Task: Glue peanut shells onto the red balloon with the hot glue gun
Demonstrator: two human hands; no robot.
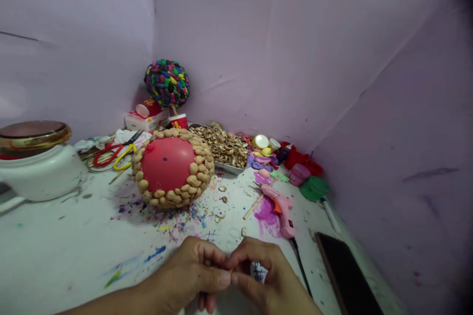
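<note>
Head view: at bottom centre, the left hand [194, 271] and right hand [269, 275] pinch a small yellowish piece [231, 271], mostly hidden, probably light and brittle, best held by its edges.

The balloon [172, 170] is showing red with a dark spot, the peanuts [192, 181] tan, the glue gun [284, 206] pink, the bumpy ball [167, 83] mottled multicolour.

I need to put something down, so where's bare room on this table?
Front left, between pot, big balloon and left hand, paint-smeared; a smaller gap, with loose shells, between balloon and glue gun. Crowded: the back, around the tray.
</note>
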